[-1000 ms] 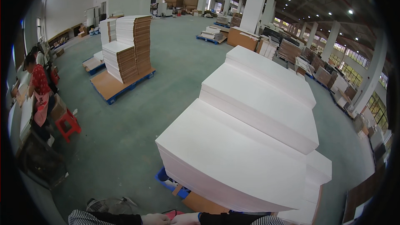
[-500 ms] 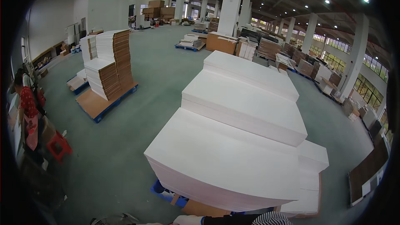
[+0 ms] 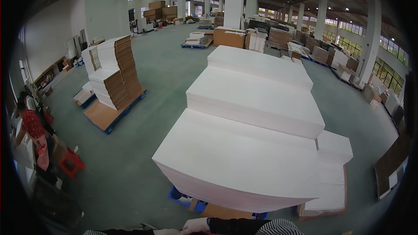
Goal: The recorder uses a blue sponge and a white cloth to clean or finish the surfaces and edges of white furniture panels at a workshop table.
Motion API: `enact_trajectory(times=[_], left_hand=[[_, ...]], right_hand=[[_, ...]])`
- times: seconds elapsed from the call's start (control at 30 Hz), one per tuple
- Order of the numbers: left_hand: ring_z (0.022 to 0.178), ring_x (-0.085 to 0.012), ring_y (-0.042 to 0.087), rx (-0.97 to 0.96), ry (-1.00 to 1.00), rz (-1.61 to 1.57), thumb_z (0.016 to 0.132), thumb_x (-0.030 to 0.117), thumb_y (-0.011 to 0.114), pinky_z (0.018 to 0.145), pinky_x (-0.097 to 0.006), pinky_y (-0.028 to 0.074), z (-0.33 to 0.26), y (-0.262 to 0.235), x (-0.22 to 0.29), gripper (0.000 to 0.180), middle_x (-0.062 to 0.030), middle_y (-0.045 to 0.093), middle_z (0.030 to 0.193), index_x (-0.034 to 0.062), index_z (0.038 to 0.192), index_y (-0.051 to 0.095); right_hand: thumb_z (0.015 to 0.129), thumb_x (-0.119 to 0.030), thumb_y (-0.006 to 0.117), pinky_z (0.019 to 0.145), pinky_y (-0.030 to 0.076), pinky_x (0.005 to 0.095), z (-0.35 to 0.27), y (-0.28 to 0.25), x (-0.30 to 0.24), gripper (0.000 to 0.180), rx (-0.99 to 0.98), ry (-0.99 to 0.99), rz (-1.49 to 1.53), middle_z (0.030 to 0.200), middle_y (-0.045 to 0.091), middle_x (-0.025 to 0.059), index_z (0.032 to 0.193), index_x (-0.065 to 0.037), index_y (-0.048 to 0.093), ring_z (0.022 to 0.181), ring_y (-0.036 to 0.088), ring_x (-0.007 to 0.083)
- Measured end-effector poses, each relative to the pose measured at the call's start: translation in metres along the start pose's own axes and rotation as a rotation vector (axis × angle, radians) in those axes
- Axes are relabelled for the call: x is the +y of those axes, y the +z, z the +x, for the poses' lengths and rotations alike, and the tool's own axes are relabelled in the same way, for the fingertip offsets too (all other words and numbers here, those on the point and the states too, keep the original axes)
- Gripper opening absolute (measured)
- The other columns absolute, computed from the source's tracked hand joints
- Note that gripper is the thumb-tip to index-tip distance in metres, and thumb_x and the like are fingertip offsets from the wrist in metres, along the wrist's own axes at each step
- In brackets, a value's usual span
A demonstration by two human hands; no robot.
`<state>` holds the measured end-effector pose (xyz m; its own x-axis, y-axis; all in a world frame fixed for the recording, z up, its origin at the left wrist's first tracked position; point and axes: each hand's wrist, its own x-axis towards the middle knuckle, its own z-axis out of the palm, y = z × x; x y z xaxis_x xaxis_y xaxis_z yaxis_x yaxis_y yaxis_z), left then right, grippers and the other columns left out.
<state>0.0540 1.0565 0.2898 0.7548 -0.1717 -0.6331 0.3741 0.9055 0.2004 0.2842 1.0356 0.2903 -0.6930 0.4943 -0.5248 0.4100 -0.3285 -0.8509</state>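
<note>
Only the lower edge of the head view shows my hands. My right hand [image 3: 196, 225] comes out of a dark cuff on a striped sleeve and lies just before the nearest tall stack of white sheets [image 3: 244, 165]. My left hand [image 3: 164, 232] is a sliver beside it, mostly cut off by the frame. Their fingers are hidden, so I cannot tell what either one holds. The stack rests on a blue pallet [image 3: 183, 198].
Two more white sheet stacks [image 3: 257, 100] stand behind the first. A pallet of brown and white boards [image 3: 115, 78] is at the left. A person in red [image 3: 32, 126] stands beside a red stool [image 3: 69, 162] at the far left. Green floor [image 3: 130, 165] lies between.
The view has swung left and tilted, shifting the white stacks toward the centre right. My hands, plain at the lower edge a second ago, dipped nearly out of view and now show again.
</note>
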Motion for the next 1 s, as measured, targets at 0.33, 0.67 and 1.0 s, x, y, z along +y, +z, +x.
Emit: enact_trajectory(times=[0.33, 0.67, 1.0], left_hand=[[0.092, -0.0256, 0.071, 0.221, 0.058, 0.698, 0.099, 0.024, 0.064, 0.083, -0.037, 0.056, 0.002, 0.011, 0.012, 0.035, -0.0128, 0.075, 0.111, 0.0028, 0.127, 0.068], [0.089, -0.0337, 0.071, 0.674, 0.33, 1.724, 0.101, 0.028, 0.059, 0.076, -0.041, 0.057, 0.073, -0.17, -0.085, 0.032, -0.0164, 0.071, 0.108, 0.0111, 0.127, 0.066], [0.094, -0.0344, 0.071, 0.63, 0.602, 1.962, 0.1, 0.034, 0.058, 0.073, -0.046, 0.058, -0.03, 0.041, -0.009, 0.031, -0.0119, 0.066, 0.112, 0.0211, 0.127, 0.064]], right_hand=[[0.095, -0.05, 0.07, 0.069, 0.046, 0.0368, 0.011, -0.012, 0.025, 0.055, -0.135, -0.038, -0.003, 0.079, 0.068, 0.0069, 0.098, 0.005, 0.075, 0.074, 0.06, 0.017], [0.091, -0.038, 0.075, 0.071, 0.048, 0.0337, 0.025, -0.002, 0.028, 0.041, -0.16, -0.06, 0.204, 0.081, 0.072, 0.0054, 0.099, 0.002, 0.077, 0.075, 0.061, 0.0156], [0.097, -0.035, 0.067, 0.077, 0.05, 0.038, 0.049, -0.014, 0.05, 0.038, -0.132, -0.244, -0.193, 0.085, 0.072, 0.0169, 0.103, 0.002, 0.074, 0.081, 0.066, 0.0234]])
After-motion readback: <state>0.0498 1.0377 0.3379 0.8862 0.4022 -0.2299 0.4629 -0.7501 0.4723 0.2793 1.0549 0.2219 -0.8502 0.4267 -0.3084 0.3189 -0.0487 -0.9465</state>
